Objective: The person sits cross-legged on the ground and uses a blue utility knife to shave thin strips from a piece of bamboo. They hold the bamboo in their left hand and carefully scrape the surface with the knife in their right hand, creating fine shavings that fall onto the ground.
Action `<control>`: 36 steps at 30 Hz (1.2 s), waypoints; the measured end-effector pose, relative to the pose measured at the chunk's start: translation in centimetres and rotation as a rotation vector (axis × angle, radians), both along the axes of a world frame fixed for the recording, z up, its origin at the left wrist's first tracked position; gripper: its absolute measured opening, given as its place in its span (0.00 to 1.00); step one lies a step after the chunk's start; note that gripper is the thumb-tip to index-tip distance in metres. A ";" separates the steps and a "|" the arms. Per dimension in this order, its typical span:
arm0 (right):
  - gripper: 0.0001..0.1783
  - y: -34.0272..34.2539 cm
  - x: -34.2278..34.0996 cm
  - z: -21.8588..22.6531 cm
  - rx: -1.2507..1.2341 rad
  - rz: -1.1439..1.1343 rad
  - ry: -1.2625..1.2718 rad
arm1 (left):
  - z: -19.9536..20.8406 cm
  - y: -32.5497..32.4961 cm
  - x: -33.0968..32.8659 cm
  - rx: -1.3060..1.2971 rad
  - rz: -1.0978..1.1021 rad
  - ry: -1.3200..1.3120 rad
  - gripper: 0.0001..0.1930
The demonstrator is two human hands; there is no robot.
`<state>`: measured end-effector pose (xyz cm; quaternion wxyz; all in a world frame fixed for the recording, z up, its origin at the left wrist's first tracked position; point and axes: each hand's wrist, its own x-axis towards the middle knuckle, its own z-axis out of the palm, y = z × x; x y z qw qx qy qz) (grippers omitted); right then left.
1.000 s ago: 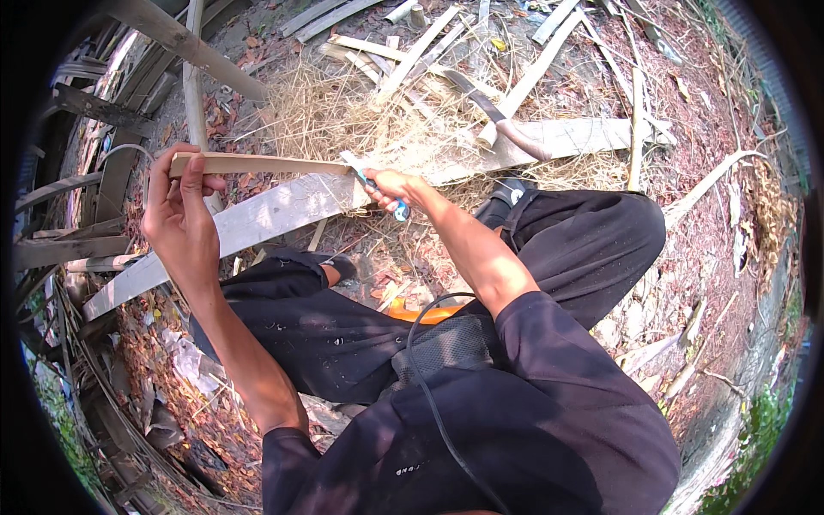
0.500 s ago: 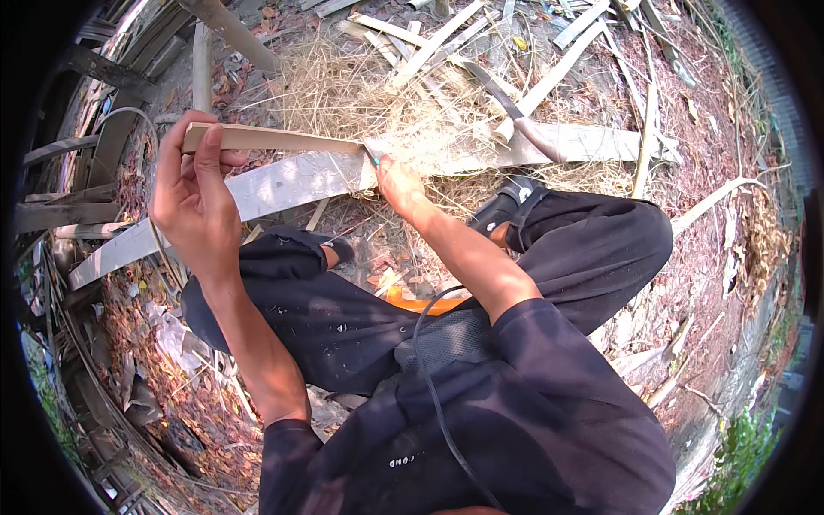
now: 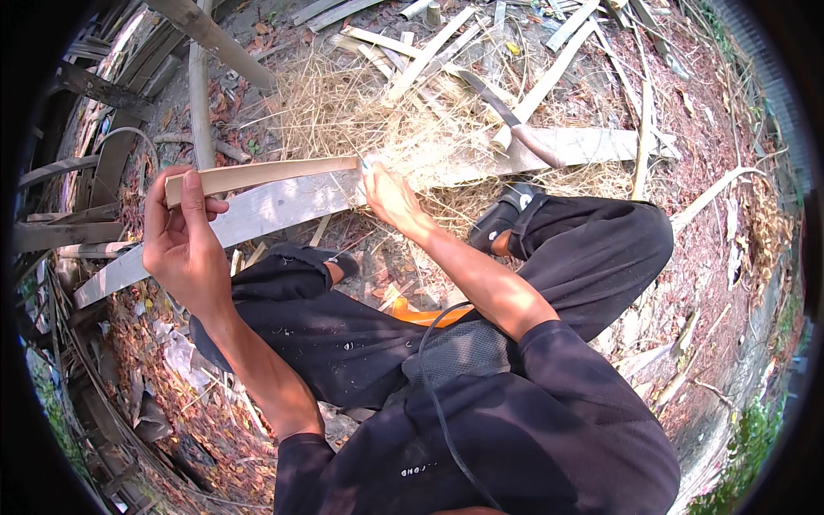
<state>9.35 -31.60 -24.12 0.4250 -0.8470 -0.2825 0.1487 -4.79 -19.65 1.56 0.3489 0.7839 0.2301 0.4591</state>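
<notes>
My left hand is closed on one end of a flat, pale bamboo strip, thumb on top. The strip points right, above a long grey plank. At its far end my right hand is closed round a small tool; only a thin bluish tip shows by the strip, and the rest is hidden in the fingers. A long curved knife with a brown wooden handle lies to the right, its handle resting on the plank. Curly pale shavings heap behind the plank.
Split bamboo strips lie scattered at the back right. A round post slants at the back left, near stacked weathered boards. My bent legs in dark trousers flank the near side. A black cable runs down my front.
My left hand and its end of the strip have dropped lower and slightly left. The strip now tilts up toward my right hand, which has shifted slightly left.
</notes>
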 end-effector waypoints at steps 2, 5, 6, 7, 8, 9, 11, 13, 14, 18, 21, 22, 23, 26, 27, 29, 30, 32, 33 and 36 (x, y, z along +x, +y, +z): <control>0.17 0.5 -0.5 1.5 -0.080 0.014 0.002 | 0.0 -0.7 0.5 0.001 -0.019 -0.010 0.08; 0.17 2.1 0.0 -2.5 -0.106 0.018 -0.081 | -0.3 -1.2 0.9 0.035 -0.012 -0.039 0.08; 0.17 2.5 0.3 -2.3 -0.137 0.040 -0.051 | -0.4 -1.0 1.0 0.030 0.013 -0.033 0.08; 0.17 2.4 1.0 -2.4 -0.124 0.074 -0.177 | -0.1 -0.7 1.2 0.023 0.035 -0.031 0.09; 0.17 2.6 0.7 -2.5 -0.130 0.040 -0.184 | 0.1 -0.4 1.2 0.016 0.057 -0.031 0.09; 0.17 3.1 0.2 -2.7 -0.136 0.006 -0.191 | -0.2 0.1 0.5 0.027 0.059 0.007 0.09; 0.17 3.8 -0.1 -2.8 -0.161 -0.053 -0.159 | 0.0 0.4 0.6 0.034 0.065 0.020 0.09; 0.17 4.4 0.2 -2.5 -0.207 -0.095 -0.078 | 0.1 0.3 0.8 0.086 0.049 0.039 0.08; 0.17 5.1 0.2 -1.4 -0.226 -0.103 -0.039 | -0.1 -0.3 1.0 0.086 0.005 -0.040 0.07; 0.18 3.8 2.0 -1.8 -0.321 0.033 -0.048 | 0.0 -2.4 1.8 0.195 -0.012 -0.020 0.06; 0.15 3.8 2.0 -3.2 -0.487 0.033 -0.123 | -0.3 -2.8 2.3 0.216 0.005 0.008 0.06; 0.15 4.3 2.1 -3.4 -0.546 0.059 -0.109 | -0.4 -2.6 2.2 0.206 0.012 0.008 0.06; 0.15 3.7 2.7 -3.7 -0.562 0.131 -0.087 | -0.4 -2.4 2.0 0.196 0.018 0.008 0.06; 0.15 2.9 2.1 -3.0 -0.488 0.070 0.070 | -0.4 -2.4 1.2 0.125 0.006 -0.025 0.07; 0.18 2.8 4.2 -7.8 -0.466 0.172 -0.085 | -0.7 -2.6 2.0 0.106 -0.032 -0.054 0.07; 0.21 3.4 4.8 -5.8 -0.464 0.244 0.095 | -1.1 -1.9 1.1 0.119 0.000 -0.035 0.08; 0.23 3.6 4.5 -3.0 -0.464 0.287 0.184 | -1.0 -1.5 0.2 0.141 0.030 0.004 0.08; 0.26 0.0 3.9 3.2 -0.318 0.145 0.307 | -0.5 -1.5 -0.7 0.167 0.019 0.060 0.07; 0.26 -1.5 3.9 4.4 -0.260 0.067 0.321 | -0.1 -1.7 -0.6 0.172 -0.015 0.073 0.07; 0.22 -4.1 3.0 3.4 -0.202 0.045 0.274 | -0.1 -2.1 -0.9 0.147 -0.078 0.094 0.07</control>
